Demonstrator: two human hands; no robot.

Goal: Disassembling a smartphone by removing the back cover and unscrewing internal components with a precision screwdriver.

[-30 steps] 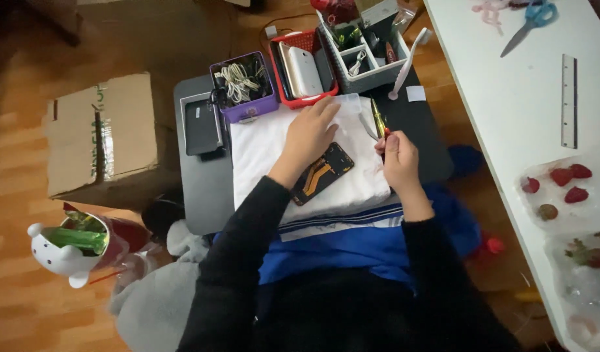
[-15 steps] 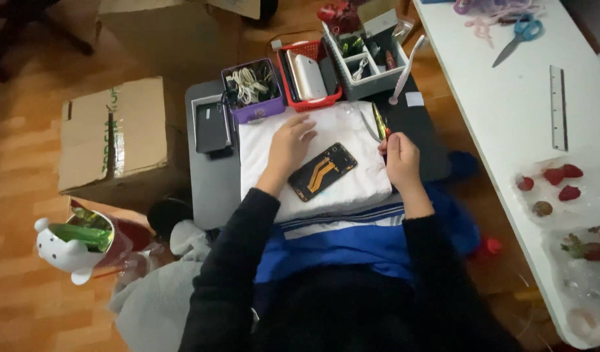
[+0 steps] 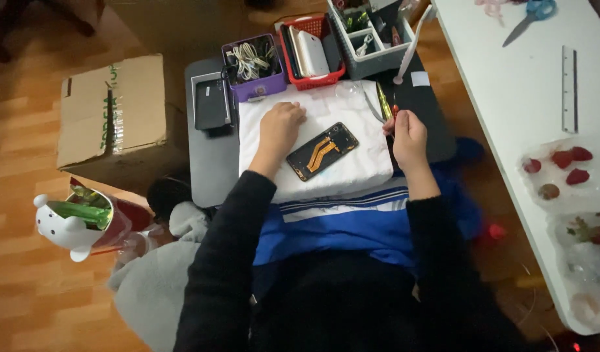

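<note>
An opened phone (image 3: 322,150), dark with orange flex cables, lies tilted on a white cloth pad (image 3: 352,171) spread over a dark lap tray (image 3: 209,163). My left hand (image 3: 279,128) rests on the pad just left of the phone, fingers curled, holding nothing that I can see. My right hand (image 3: 406,131) is at the pad's right edge, closed on a thin red-handled tool (image 3: 395,111). Tweezers and a yellow-green tool (image 3: 381,101) lie on the pad just left of that hand.
At the tray's far edge stand a purple cable box (image 3: 253,66), a red basket (image 3: 311,53) and a grey organiser (image 3: 368,34). A black device (image 3: 211,104) lies at far left. A cardboard box (image 3: 111,111) is left, a white table (image 3: 547,117) right.
My left hand has drawn back from the pad's far edge toward me, and now rests beside the phone. The right hand has stayed at the pad's right edge.
</note>
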